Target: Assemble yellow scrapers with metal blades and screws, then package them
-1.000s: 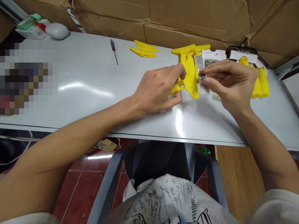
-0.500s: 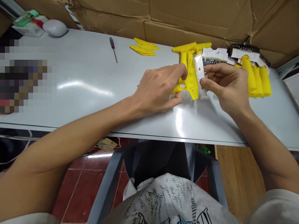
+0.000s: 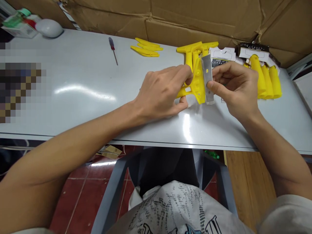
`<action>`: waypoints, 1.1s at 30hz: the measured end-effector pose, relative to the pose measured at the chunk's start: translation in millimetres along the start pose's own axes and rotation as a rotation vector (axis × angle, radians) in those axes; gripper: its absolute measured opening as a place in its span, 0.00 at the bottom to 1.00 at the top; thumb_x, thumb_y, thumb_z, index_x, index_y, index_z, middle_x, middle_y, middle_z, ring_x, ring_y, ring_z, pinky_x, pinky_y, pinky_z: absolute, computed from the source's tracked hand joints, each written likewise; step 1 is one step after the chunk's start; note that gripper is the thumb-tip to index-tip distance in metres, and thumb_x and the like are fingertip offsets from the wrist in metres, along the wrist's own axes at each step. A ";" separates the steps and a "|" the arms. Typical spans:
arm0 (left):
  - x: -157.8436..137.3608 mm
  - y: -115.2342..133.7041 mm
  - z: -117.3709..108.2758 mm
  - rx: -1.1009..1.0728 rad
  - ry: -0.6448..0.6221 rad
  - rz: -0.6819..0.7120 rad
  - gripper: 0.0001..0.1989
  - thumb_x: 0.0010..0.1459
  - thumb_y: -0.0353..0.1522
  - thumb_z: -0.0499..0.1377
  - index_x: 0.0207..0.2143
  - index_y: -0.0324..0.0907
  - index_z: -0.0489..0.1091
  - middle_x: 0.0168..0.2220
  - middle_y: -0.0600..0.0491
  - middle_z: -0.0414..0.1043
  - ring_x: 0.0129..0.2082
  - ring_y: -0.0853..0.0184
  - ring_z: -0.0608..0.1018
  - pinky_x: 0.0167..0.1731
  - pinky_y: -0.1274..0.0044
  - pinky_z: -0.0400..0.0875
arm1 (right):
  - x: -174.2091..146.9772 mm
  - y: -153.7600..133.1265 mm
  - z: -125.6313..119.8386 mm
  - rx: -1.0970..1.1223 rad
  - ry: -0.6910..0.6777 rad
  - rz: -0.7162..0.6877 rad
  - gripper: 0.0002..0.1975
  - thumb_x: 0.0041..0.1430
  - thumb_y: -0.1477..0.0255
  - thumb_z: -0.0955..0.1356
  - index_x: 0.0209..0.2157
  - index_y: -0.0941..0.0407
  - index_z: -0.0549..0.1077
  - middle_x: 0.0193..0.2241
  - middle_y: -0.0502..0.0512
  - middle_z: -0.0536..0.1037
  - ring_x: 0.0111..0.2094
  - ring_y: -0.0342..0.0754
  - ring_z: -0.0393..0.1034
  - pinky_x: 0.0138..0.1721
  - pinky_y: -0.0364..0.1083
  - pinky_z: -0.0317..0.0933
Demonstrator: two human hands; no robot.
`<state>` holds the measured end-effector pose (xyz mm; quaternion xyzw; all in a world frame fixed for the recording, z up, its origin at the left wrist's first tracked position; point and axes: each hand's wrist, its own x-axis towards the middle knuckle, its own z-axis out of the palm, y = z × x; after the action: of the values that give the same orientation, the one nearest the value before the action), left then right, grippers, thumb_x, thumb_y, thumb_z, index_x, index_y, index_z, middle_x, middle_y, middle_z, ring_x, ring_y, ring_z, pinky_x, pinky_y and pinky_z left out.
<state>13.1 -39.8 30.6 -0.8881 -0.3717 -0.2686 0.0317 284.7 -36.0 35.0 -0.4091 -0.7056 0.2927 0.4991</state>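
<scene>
Left hand (image 3: 165,91): closed over the yellow piece (image 3: 200,86), fingers curled across its near side, thumb below; most of the fingertips are hidden.

Right hand (image 3: 237,83): thumb and fingers pinch a metal strip (image 3: 207,73) — grey, flat, long, with a small hole showing yellow. The two hands are apart, the strip and the yellow piece between them.

Metal strip: held roughly lengthwise away from the person, along the right-hand edge of the yellow piece; whether the two touch cannot be told.

Yellow piece: over the table (image 3: 85,78), right of its middle, near the T-pieces (image 3: 188,48), which overlap at the back by the cardboard (image 3: 195,16).

Cards (image 3: 222,55), white and black: behind the right hand, beside the T-pieces. A black-and-white packet (image 3: 253,51) lies farther right.

Tubes (image 3: 276,83), yellow: several side by side, right of the right hand, in front of the packet.

Slivers (image 3: 146,48), yellow, slim: grouped together, left of the T-pieces.

Screwdriver (image 3: 112,48), one: dark handle to the back, shaft towards the person, left of the slivers.

White dome (image 3: 49,28), one: back left corner, beside a box (image 3: 20,32) — a green-capped bottle (image 3: 16,19) with it.
</scene>
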 end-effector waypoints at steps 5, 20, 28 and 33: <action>-1.5 0.2 1.8 0.055 0.044 0.034 0.16 0.69 0.30 0.63 0.58 0.48 0.71 0.50 0.48 0.85 0.51 0.51 0.89 0.41 0.65 0.75 | 0.1 -0.4 1.0 0.039 -0.001 -0.008 0.15 0.59 0.56 0.87 0.39 0.44 0.86 0.38 0.56 0.86 0.36 0.55 0.79 0.37 0.56 0.76; -6.9 -0.8 -0.4 0.067 0.096 0.063 0.15 0.69 0.30 0.63 0.56 0.50 0.73 0.48 0.50 0.86 0.47 0.52 0.89 0.37 0.64 0.77 | -3.4 -13.3 8.3 0.002 0.006 -0.013 0.25 0.59 0.43 0.87 0.37 0.46 0.81 0.35 0.56 0.85 0.35 0.54 0.80 0.28 0.53 0.73; -10.5 -3.9 1.3 0.073 0.095 0.094 0.15 0.72 0.30 0.61 0.59 0.51 0.71 0.50 0.51 0.84 0.50 0.54 0.89 0.44 0.63 0.81 | -5.6 -20.2 9.9 -0.064 -0.022 0.040 0.29 0.58 0.39 0.87 0.39 0.46 0.81 0.28 0.52 0.80 0.30 0.52 0.78 0.27 0.52 0.75; -9.9 -3.0 4.4 0.217 0.208 0.182 0.12 0.69 0.29 0.59 0.53 0.49 0.68 0.46 0.53 0.83 0.44 0.59 0.88 0.32 0.71 0.68 | -6.5 -20.2 11.6 -0.065 -0.042 0.013 0.26 0.62 0.41 0.85 0.41 0.47 0.83 0.31 0.51 0.81 0.31 0.49 0.77 0.26 0.49 0.71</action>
<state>7.3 -42.9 21.5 -0.8768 -0.3114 -0.3134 0.1899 269.1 -51.6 44.8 -0.4232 -0.7225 0.2815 0.4687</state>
